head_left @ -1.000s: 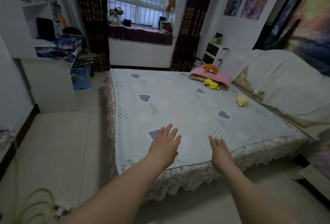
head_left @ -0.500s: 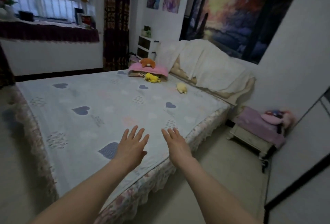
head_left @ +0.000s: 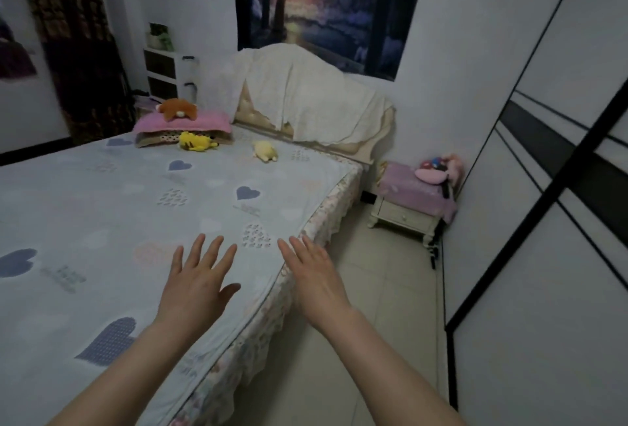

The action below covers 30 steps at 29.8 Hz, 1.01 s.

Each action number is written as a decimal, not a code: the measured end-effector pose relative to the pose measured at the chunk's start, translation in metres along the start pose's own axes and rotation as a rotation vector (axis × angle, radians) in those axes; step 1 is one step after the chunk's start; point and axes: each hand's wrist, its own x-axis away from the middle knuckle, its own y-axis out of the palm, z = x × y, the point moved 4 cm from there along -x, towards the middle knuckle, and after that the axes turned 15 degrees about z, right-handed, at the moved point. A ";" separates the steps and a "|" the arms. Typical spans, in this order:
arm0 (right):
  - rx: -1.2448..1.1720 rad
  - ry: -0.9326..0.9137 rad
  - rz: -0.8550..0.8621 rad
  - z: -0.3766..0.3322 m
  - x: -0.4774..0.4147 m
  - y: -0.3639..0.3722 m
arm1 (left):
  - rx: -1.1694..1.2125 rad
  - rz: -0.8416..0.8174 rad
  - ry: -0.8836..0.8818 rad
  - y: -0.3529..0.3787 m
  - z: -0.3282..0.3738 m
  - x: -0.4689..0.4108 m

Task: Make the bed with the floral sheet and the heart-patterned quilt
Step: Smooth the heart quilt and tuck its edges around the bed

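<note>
view swings toward the headboard; both hands flat over the quilt's near edge

since half a second ago the view has turned further right. the window has dropped out at nine o'clock, and the nightstand (head_left: 404, 215) and wardrobe (head_left: 543, 221) now fill the three o'clock side. the left hand (head_left: 197, 286), near six o'clock, has its fingers straight and fanned apart over the heart-patterned quilt (head_left: 136, 208) and holds nothing. whether the palm touches the cloth i cannot tell. the right hand (head_left: 316, 276), just at its three o'clock, has straight fingers lying close together over the quilt's edge, and it grips nothing.

the quilt lies spread flat across the mattress from nine o'clock to the centre. the floral sheet (head_left: 272, 317) shows only as a frilled skirt hanging below the quilt's edge, running from six o'clock up toward two o'clock.

at eleven o'clock a pink pillow (head_left: 204, 121) carries a brown plush toy (head_left: 178, 109), with a yellow plush toy (head_left: 195, 142) just beside it on the quilt. a pale plush toy (head_left: 265, 150) lies apart, nearer twelve. a cream cloth (head_left: 306, 103) drapes the headboard, and a painting (head_left: 333, 1) hangs above it.
</note>
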 end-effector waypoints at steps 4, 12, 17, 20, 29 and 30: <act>-0.018 0.005 0.040 0.040 -0.012 0.003 | 0.014 0.059 0.032 0.022 0.031 -0.032; -0.028 0.005 0.049 0.128 -0.080 0.042 | 0.035 0.038 0.033 0.095 0.064 -0.122; -0.008 0.017 0.085 0.166 -0.141 0.065 | 0.075 -0.005 0.035 0.143 0.061 -0.185; -0.007 0.018 0.087 0.190 -0.181 0.075 | 0.065 -0.014 0.066 0.169 0.059 -0.227; 0.053 -0.063 0.110 0.291 -0.268 0.088 | 0.077 0.031 0.301 0.214 0.083 -0.349; 0.075 -0.073 0.123 0.307 -0.277 0.090 | 0.071 0.041 0.310 0.217 0.087 -0.364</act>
